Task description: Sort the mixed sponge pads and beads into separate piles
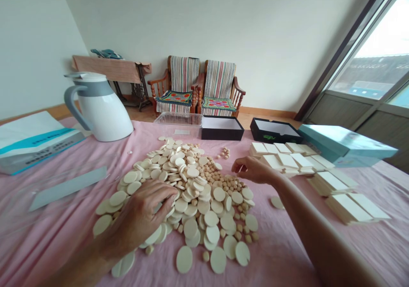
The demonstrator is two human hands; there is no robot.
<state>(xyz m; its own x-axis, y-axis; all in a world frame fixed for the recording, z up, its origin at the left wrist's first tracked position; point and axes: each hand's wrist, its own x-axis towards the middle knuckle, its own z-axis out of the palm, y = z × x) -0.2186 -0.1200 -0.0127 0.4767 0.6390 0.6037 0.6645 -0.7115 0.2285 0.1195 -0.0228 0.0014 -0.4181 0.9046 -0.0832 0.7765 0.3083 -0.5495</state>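
A large heap of flat cream-coloured round discs [191, 206] covers the middle of the pink cloth [54, 244], mixed with small round pellets [223, 185] of the same colour. My left hand [140, 216] rests on the heap's left side, fingers spread over the discs. My right hand [252, 170] hovers at the heap's far right edge among the pellets, its fingers pinched on a small pale piece [241, 168]. To its right lie stacks of cream rectangular pieces [287, 161].
Two open black boxes [220, 133] and a teal box [345, 146] stand beyond the stacks, next to a clear plastic tray [177, 120]. A white jug [102, 110] and a flat white-and-teal package [38, 142] stand at the left. Wooden chairs and a window lie beyond the table.
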